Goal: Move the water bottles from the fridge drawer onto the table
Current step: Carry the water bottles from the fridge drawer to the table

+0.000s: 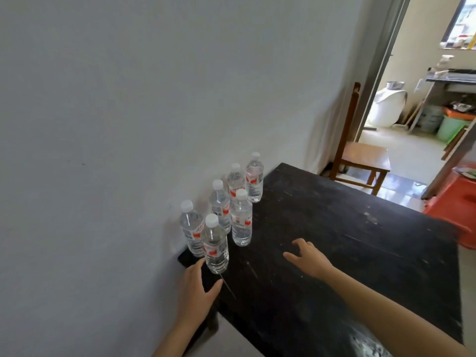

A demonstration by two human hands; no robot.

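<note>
Several clear water bottles with white caps and red labels stand upright on the dark wooden table [334,253], bunched along its wall-side edge. The nearest bottle [215,246] stands close to the table's near left corner, with another bottle [241,220] just behind it to the right. My left hand [197,289] hovers open right below the nearest bottle, fingers spread, holding nothing. My right hand [307,256] is open above the table top, to the right of the bottles, fingers loosely spread and empty. No fridge drawer is in view.
A plain grey wall [128,124] runs along the table's left side. A wooden chair [360,161] stands beyond the table's far end by a doorway. A red plastic stool [458,199] sits at the right edge. Buckets and a counter show through the doorway.
</note>
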